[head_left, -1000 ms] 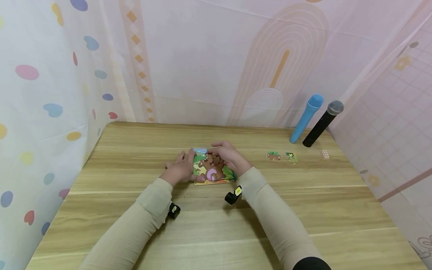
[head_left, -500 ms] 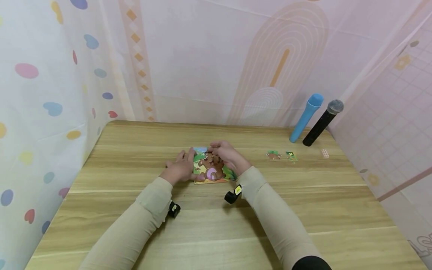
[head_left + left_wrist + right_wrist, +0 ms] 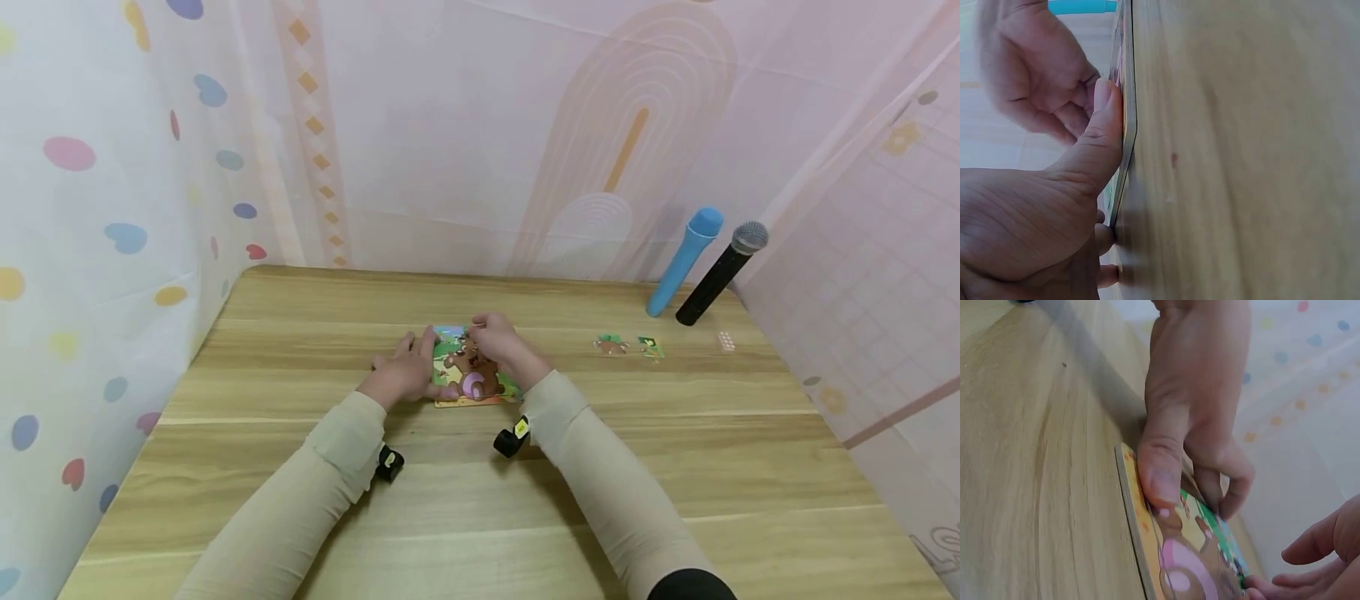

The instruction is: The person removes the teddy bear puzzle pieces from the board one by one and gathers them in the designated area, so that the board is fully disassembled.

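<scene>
A bear jigsaw puzzle (image 3: 468, 386) lies flat on the wooden table, before the person. My left hand (image 3: 401, 375) is at its left edge. In the left wrist view, the left thumb (image 3: 1102, 125) rests on the puzzle's front border, and fingertips touch the table beside it. My right hand (image 3: 501, 343) is bent over the upper right part of the puzzle. In the right wrist view, the right thumb (image 3: 1163, 469) presses on the picture near the bear's foot, and a curled finger touches farther up. Whether a loose piece is between them is hidden.
Two loose puzzle pieces, a bear-brown one (image 3: 612, 344) and a green one (image 3: 650, 347), lie to the right. Farther right is a small white dotted piece (image 3: 726, 341). A blue microphone (image 3: 685, 262) and a black microphone (image 3: 722, 273) stand at the back right, by the curtain (image 3: 450, 150).
My right hand has drawn its fingers in and shifted slightly, uncovering more of the puzzle's top. The left hand stays at the left edge. The head view has shifted a little.
</scene>
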Action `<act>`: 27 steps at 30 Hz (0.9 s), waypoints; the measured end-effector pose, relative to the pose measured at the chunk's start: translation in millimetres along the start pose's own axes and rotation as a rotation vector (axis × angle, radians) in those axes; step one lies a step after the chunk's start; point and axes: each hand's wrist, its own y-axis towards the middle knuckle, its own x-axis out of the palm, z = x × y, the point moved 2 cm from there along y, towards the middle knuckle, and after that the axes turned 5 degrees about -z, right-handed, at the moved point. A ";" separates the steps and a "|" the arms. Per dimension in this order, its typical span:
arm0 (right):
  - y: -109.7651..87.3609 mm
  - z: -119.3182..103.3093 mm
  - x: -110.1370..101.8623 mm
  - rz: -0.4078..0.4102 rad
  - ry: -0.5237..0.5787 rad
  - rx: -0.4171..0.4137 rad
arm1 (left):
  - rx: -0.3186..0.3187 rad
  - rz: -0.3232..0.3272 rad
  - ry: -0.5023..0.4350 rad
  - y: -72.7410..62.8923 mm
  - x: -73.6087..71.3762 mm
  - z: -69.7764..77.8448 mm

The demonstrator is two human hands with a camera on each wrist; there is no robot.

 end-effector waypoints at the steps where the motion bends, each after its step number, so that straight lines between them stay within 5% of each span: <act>1: 0.1 -0.5 1.5 -0.003 0.005 -0.003 | 0.001 0.001 0.005 0.1 0.3 -0.3; 9: 4.8 5.2 0.5 -0.034 0.035 -0.009 | -0.009 -0.010 0.011 0.8 1.3 0.2; 16: 9.4 8.3 2.0 -0.030 -0.199 -0.095 | -0.009 -0.032 0.021 -1.0 -0.3 2.0; 27: 12.5 12.4 5.0 -0.003 -0.343 -0.110 | 0.005 -0.032 0.001 -1.1 0.2 0.8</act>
